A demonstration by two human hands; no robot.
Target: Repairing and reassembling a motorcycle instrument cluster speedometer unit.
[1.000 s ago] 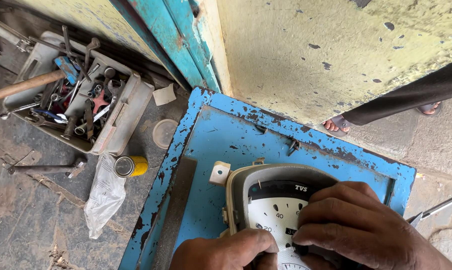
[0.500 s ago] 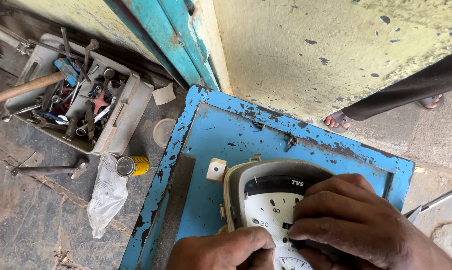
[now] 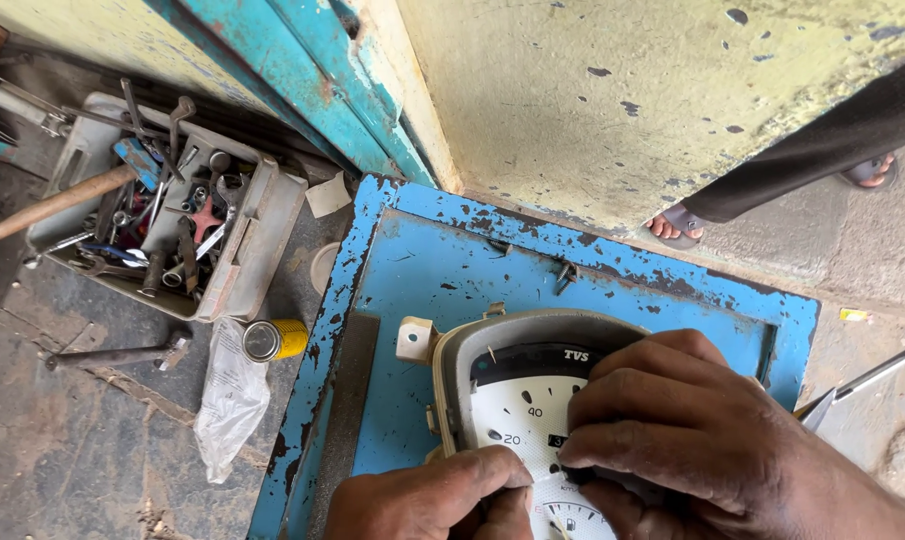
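On blue panel, centre-low: speedometer cluster [image 3: 517,400], cream housing, white dial face exposed, lying face-up on chipped blue metal panel [image 3: 452,270].
Left hand [image 3: 432,500]: at bottom edge, fingers curled onto lower rim of dial; looks pressed on the face, but whether it pinches anything small — cannot tell, tips partly cut off by frame.
Right hand [image 3: 702,440]: laid over right half of dial, fingers bent down onto face near the small counter window; bearing on the cluster, not wrapped round it.
Progress (judged): front lens seems off, dial bare, housing off any vehicle; work appears mid-way, on the face itself. Needle hidden under fingers. Reassembly looks not yet begun.
Mount tab [image 3: 415,338]: cream lug at housing's upper left, free, no screw seen.
Tool tray [image 3: 262,240]: grey, well left of panel, full of spanners and sockets.
Wooden handle [image 3: 47,205]: lies across tray's left end.
Yellow can [image 3: 275,340]: on its side, just beside panel's left edge.
Plastic bag [image 3: 230,400]: clear, crumpled, below can.
Loose tool [image 3: 117,353]: on floor, left, apart.
Bystander foot [image 3: 677,222]: sandalled, by wall beyond panel's far edge.
Obstructions: own hands cover most of dial; tools out of reach w/o leaning left.
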